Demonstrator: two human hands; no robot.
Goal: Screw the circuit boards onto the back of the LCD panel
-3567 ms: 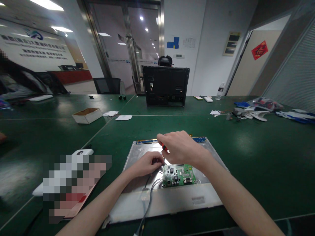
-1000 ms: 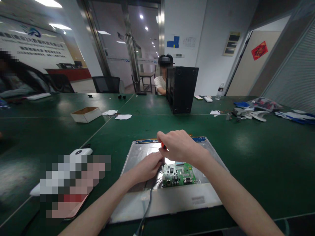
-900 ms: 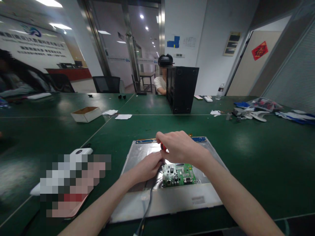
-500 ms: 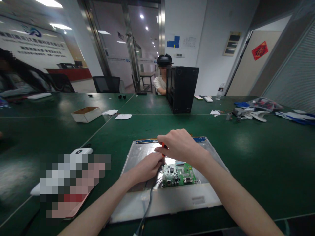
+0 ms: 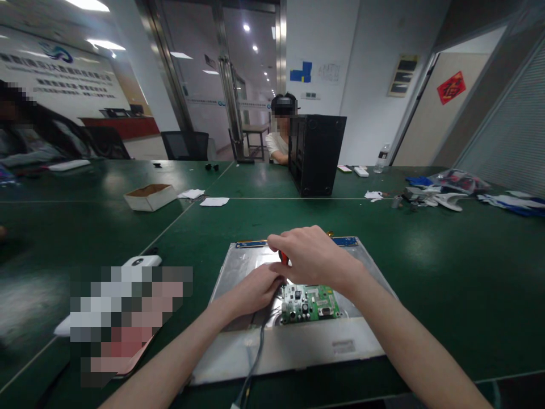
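Screwdriver [image 5: 283,258] is standing upright, right hand [image 5: 313,255] clamping its handle above while left hand [image 5: 255,288] is pinching the shaft, steadying the tip beside the circuit board [image 5: 310,303].

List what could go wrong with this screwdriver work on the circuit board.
1. The right hand holds the red-handled screwdriver upright at the green circuit board corner; a slip might gouge components.
2. The left hand sits right beside the tip and could get jabbed.
3. The grey cable under the left wrist may snag.

Green tables [image 5: 447,250], white walls [image 5: 361,85], glass doors [image 5: 221,85].
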